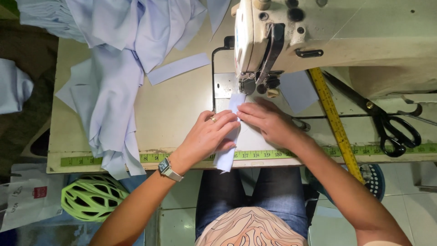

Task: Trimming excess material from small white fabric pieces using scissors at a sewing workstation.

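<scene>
Both hands press a narrow pale-blue strip (229, 136) flat on the table (182, 114) in front of the sewing machine (282, 41). The left hand (207, 136) lies on the strip's middle with fingers bent and spread, a ring on one finger and a watch (167, 168) at the wrist; the right hand (266, 120) rests just beside it, fingers stretched flat toward the strip's far end. That far end lies beyond the fingertips, right at the presser foot (248, 85), while the near end hangs off the table edge below the left palm. Judging by this, the strip is only entering the machine: most of its length sits on the near side of the foot. A heap of blue cloth (114, 68) lies well left of the left hand, and scissors (391, 127) and a yellow tape (334, 120) lie right of the right forearm. The needle itself is hidden under the machine head, any seam is too fine to see, and the hands cover the strip's middle.
</scene>
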